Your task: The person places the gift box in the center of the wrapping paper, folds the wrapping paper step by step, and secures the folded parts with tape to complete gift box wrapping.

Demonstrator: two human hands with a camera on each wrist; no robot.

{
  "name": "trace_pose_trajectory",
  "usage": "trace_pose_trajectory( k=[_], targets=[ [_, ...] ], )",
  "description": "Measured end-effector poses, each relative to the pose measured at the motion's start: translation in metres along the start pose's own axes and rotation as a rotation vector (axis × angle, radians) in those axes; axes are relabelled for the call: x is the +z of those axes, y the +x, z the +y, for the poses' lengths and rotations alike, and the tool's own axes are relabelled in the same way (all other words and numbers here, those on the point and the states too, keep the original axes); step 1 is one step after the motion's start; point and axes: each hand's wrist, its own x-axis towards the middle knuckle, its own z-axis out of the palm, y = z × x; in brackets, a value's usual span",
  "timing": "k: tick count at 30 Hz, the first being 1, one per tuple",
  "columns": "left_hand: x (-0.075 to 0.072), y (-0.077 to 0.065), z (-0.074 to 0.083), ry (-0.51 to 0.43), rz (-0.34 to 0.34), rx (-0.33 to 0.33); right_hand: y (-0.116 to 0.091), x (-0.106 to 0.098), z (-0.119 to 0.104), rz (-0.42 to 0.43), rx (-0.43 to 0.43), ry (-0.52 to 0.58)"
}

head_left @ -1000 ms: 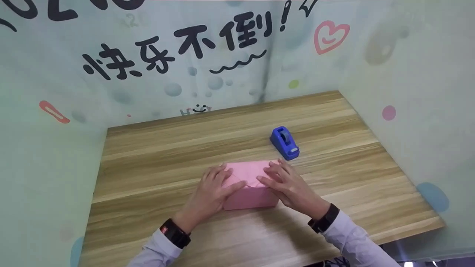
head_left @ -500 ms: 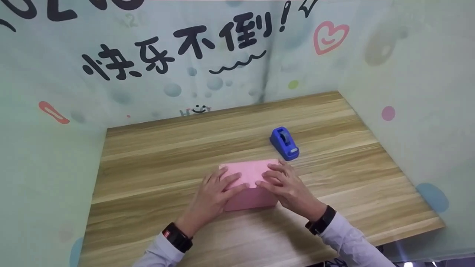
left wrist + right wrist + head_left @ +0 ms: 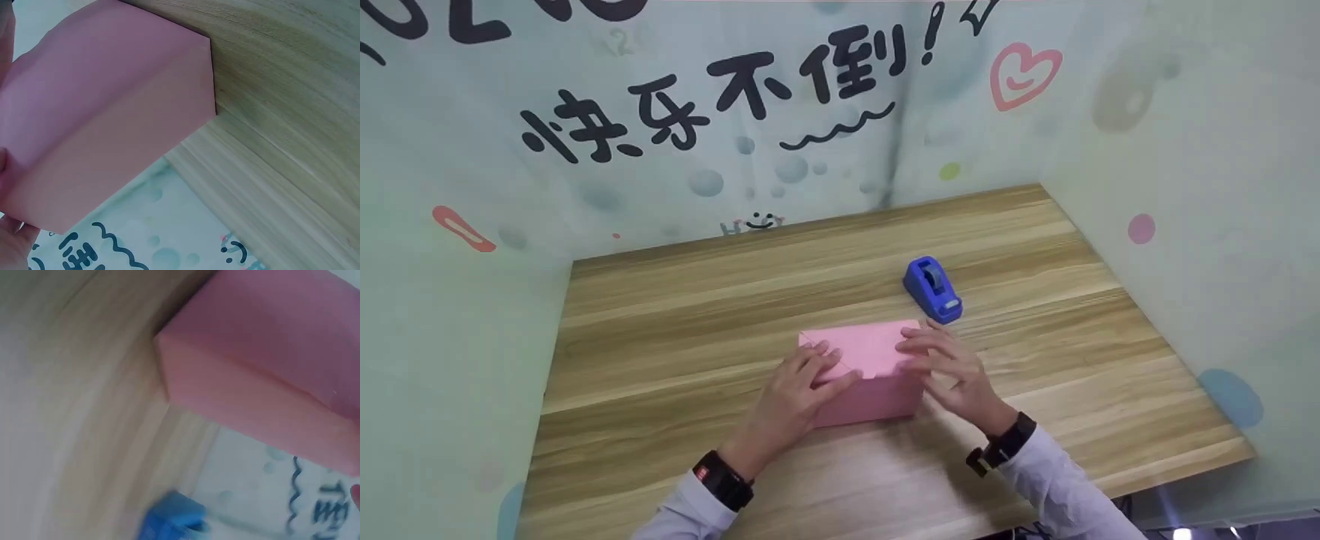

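A pink paper-wrapped box (image 3: pixel 864 401) sits on the wooden table, with diagonal fold lines showing on its top. My left hand (image 3: pixel 795 394) lies against its left end, fingertips pressing on the top and the thumb along the front top edge. At the right end is my right hand (image 3: pixel 956 375), its spread, slightly bent fingers over the top right edge. In the left wrist view, fingertips touch the pink paper (image 3: pixel 107 107) at the left border. The right wrist view shows the box's end and side (image 3: pixel 253 394), with one fingertip at the right border.
A blue tape dispenser (image 3: pixel 933 289) stands on the table (image 3: pixel 682 322) just behind the box's right end. Printed cloth walls (image 3: pixel 810 180) enclose the back and both sides. The table's front right edge slopes down toward the lower middle.
My right hand has shifted slightly right, its thumb coming off the box's front top edge. My left fingers have slid a little over the top, baring the back left corner.
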Motion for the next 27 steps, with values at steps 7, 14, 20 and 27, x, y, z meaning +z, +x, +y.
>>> trace_pose_trajectory(
  k=[7, 14, 20, 27],
  targets=[
    [0.000, 0.000, 0.001, -0.028, -0.019, -0.030, -0.006, -0.010, 0.075, 0.077, 0.901, -0.201],
    [-0.002, 0.001, 0.006, -0.057, -0.054, -0.052, -0.012, -0.009, 0.117, -0.045, 1.171, -0.248],
    [-0.004, 0.001, 0.008, -0.059, -0.039, -0.058, 0.001, -0.013, 0.122, -0.034, 1.316, -0.141],
    [-0.004, -0.004, 0.010, -0.063, -0.020, -0.074, 0.005, -0.001, 0.118, -0.013, 1.124, -0.314]
  ],
)
